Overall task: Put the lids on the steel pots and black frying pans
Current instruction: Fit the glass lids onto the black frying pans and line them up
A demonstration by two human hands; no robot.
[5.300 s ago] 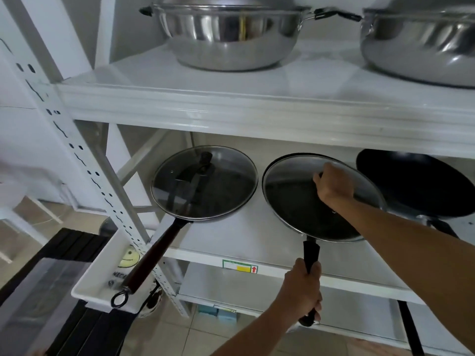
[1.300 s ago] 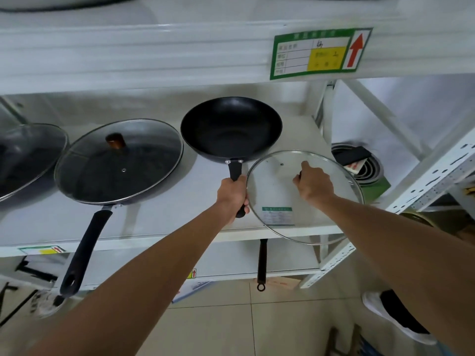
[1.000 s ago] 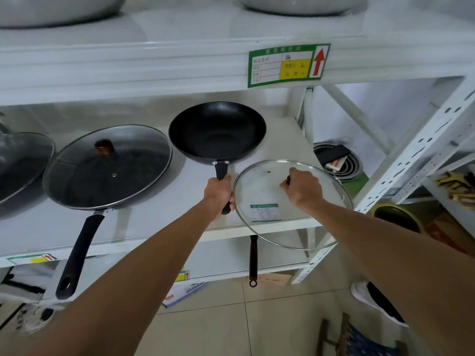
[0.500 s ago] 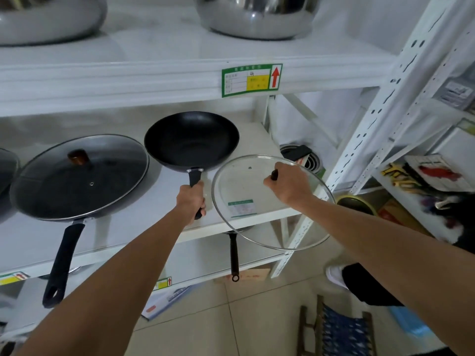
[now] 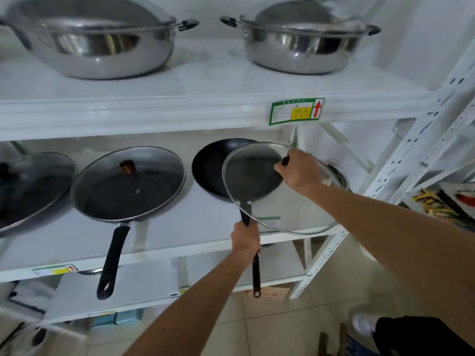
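Since half a second ago I have swung the glass lid up and left, so it now partly overlaps the open black frying pan on the middle shelf. To its left, the lidded pan is done. My left hand is clenched round the open pan's handle; my right hand grips the lid's knob. Next, I judge, I centre and lower it. The green shelf label bears a red arrow; its writing is unreadable.

Two steel pots — three frying pans.
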